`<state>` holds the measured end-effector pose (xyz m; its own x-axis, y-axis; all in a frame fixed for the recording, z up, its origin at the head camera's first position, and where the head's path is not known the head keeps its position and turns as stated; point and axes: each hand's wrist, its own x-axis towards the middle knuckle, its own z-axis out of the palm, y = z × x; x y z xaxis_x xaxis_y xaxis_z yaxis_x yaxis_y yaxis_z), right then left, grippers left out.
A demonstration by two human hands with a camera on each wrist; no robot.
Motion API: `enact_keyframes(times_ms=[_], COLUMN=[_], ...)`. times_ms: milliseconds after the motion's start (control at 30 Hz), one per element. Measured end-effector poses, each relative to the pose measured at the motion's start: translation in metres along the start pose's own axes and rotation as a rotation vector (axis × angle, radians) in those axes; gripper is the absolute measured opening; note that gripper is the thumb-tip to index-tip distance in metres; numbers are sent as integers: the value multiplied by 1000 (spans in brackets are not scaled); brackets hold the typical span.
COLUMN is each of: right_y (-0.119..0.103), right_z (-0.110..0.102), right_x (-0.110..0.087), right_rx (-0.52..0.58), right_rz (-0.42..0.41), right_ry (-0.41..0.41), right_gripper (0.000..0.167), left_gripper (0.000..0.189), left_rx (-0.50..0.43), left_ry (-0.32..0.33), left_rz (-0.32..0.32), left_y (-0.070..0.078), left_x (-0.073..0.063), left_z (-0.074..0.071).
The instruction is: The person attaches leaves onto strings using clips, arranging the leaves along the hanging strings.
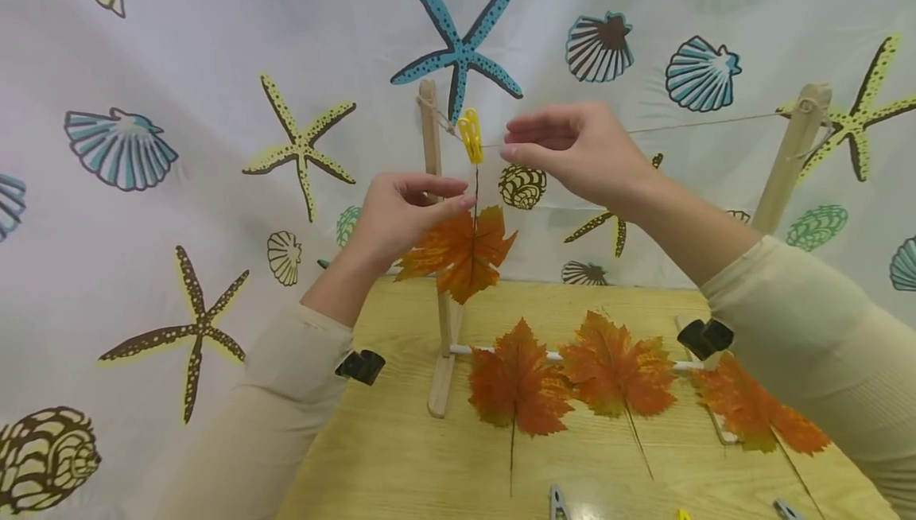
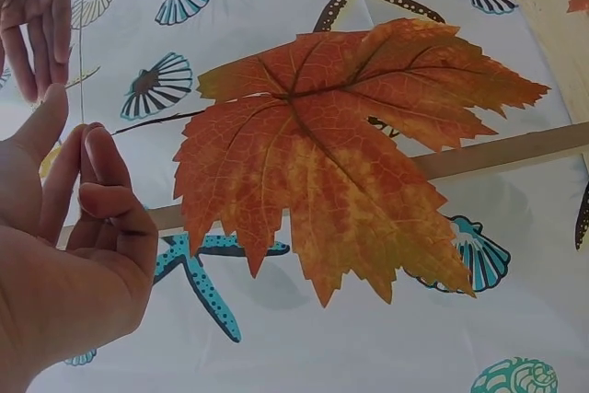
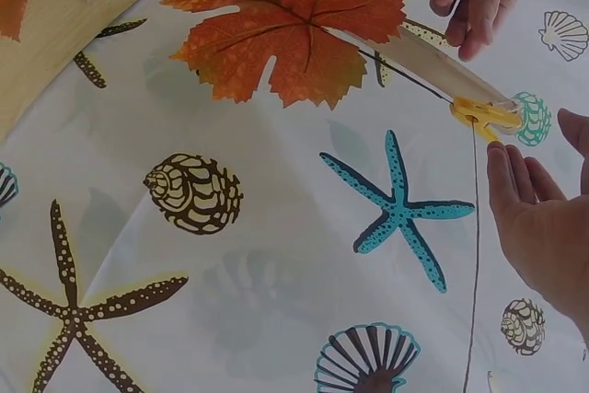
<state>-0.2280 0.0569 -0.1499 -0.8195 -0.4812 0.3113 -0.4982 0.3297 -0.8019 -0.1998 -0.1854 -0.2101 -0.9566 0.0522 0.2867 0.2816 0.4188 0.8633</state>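
Note:
A yellow clothespin (image 1: 469, 137) hangs on a thin string (image 1: 704, 122) near the left post, clipped over the stem of an orange maple leaf (image 1: 468, 254). The leaf hangs below it, large in the left wrist view (image 2: 322, 144). My left hand (image 1: 411, 214) is beside the stem, thumb and fingers apart; in the right wrist view it is clear of the stem. My right hand (image 1: 583, 150) is just right of the clothespin with fingers extended and nothing gripped. In the right wrist view its fingertips (image 3: 502, 167) are close to the yellow clothespin (image 3: 483, 117); whether they touch is unclear.
Wooden posts (image 1: 790, 158) hold the string's ends, with a white bar (image 1: 461, 350) low between them. Several loose maple leaves (image 1: 518, 381) lie on the wooden table (image 1: 386, 448). Grey clothespins (image 1: 557, 502) lie at its front edge. Behind hangs a shell-and-starfish-printed cloth (image 1: 215, 43).

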Motion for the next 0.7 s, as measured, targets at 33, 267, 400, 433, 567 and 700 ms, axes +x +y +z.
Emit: enact_keyframes(times_ms=[33, 267, 400, 433, 567, 700], right_y=[1, 17, 28, 31, 42, 51], right_z=[0, 5, 7, 8, 14, 20], right_x=[-1, -6, -12, -14, -20, -25], right_rx=[7, 41, 29, 28, 42, 33], right_rz=[0, 25, 35, 34, 31, 26], right_ry=[3, 21, 15, 15, 6, 0], right_gripper=[43, 41, 40, 40, 38, 39], left_gripper=[34, 35, 33, 31, 26, 22], left_rx=[-4, -2, 10, 22, 116, 261], left_ry=[1, -29, -53, -54, -25, 14], left_rz=[3, 42, 62, 73, 190, 357], left_y=[0, -11, -21, -23, -28, -29], left_x=[-1, -6, -9, -10, -15, -19], left_z=[-1, -5, -5, -4, 0, 8])
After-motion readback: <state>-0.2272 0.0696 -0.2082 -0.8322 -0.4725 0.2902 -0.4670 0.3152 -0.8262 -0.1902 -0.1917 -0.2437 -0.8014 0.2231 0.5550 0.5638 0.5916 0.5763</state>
